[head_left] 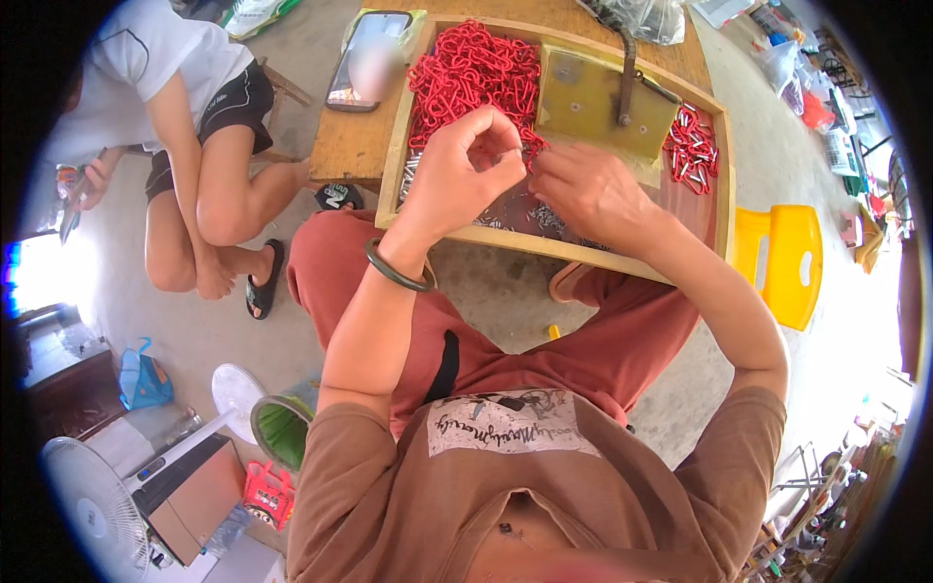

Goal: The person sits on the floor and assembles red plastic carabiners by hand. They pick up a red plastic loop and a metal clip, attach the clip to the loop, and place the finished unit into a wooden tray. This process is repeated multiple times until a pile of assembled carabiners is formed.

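Observation:
My left hand [465, 177], with a dark bangle at the wrist, is pinched thumb to fingertips over a shallow wooden-framed tray [391, 175]. Facing it, my right hand [595, 194] is closed with its fingertips bent inward, almost meeting the left ones. Whatever the fingers hold is too small or hidden to make out. Just beyond them lies a large heap of red carabiner bodies [476, 73]. Small silver pins [546, 220] are scattered under my hands, and silver rods [409, 175] lie by the left wall. Red carabiners with silver bars [691, 151] fill the right corner.
A yellowish plate [583, 107] with a metal lever [627, 92] sits in the tray. A phone [369, 60] lies on the wooden table [345, 146]. Another person [185, 117] sits at the left. A yellow stool [792, 267] stands at the right, a white fan [97, 505] at lower left.

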The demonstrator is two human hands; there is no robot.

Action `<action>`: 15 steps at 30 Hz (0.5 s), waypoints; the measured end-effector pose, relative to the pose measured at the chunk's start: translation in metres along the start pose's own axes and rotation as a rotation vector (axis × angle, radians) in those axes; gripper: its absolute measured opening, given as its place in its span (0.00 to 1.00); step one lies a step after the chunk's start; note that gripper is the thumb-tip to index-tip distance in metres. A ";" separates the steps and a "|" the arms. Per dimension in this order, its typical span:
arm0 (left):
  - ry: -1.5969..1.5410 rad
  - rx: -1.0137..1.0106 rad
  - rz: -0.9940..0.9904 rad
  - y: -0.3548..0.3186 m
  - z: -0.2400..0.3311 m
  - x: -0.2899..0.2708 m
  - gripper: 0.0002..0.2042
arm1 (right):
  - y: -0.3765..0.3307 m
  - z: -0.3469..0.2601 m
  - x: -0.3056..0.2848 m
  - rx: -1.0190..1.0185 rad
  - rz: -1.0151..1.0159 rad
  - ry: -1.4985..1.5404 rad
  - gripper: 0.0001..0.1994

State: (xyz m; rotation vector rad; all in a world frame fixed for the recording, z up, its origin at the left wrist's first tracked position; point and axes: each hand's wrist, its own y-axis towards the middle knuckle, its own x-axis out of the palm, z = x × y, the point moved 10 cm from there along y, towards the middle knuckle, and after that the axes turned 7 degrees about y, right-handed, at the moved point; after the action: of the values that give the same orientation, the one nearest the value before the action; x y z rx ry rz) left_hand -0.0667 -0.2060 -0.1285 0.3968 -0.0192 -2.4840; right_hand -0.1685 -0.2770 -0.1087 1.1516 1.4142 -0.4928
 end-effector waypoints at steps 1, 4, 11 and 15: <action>-0.023 0.008 0.011 0.001 -0.001 -0.001 0.04 | 0.001 -0.004 0.003 -0.029 -0.009 -0.039 0.05; -0.055 0.019 0.033 0.000 0.000 -0.005 0.04 | 0.005 -0.015 0.014 -0.105 -0.058 -0.157 0.05; 0.000 0.029 0.021 -0.003 0.001 -0.008 0.04 | 0.014 -0.028 0.027 -0.225 -0.140 -0.283 0.06; 0.070 0.007 0.042 -0.003 0.001 -0.008 0.05 | 0.018 -0.002 -0.001 -0.037 -0.002 -0.102 0.04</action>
State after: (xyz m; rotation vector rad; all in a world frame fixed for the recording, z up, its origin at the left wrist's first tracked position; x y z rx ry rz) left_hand -0.0627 -0.1995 -0.1260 0.4806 -0.0075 -2.4275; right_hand -0.1541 -0.2677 -0.1017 1.0808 1.3314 -0.5182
